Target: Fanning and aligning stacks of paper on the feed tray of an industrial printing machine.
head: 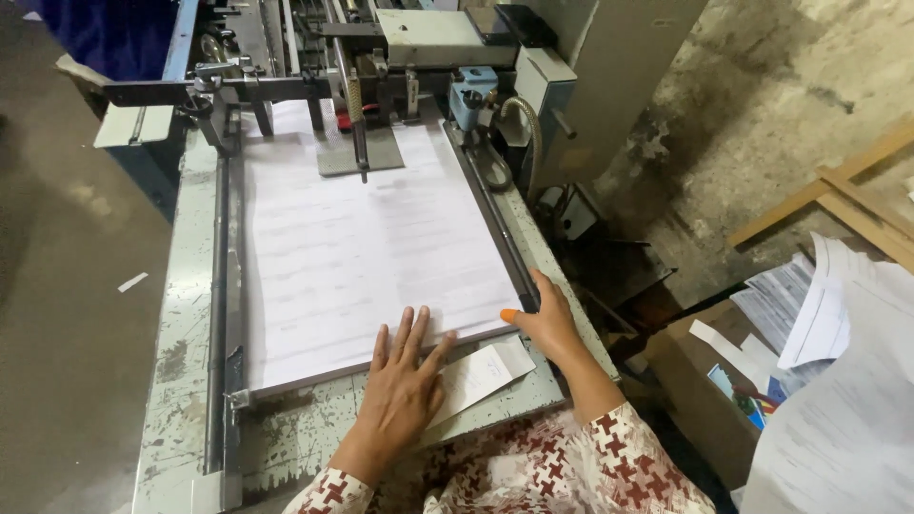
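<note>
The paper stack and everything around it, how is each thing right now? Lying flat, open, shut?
Paper stack: lying flat on the machine table, edges squared.
Left hand: open, fingers spread flat on the stack's near edge.
Right hand: open, pressed against the stack's near right corner, thumb capped in orange.
Small paper slip: lying loose beside the stack.
Cardboard box: open, papers inside.
Loose sheets: piled unevenly at right.

Print shop or bindery workshop. Worn sheet-feeding machine at 12 o'clock, its chipped metal table carrying a stack of printed sheets. Stained concrete wall at 2 o'clock. Loose printed paper piles at 4 o'clock.
</note>
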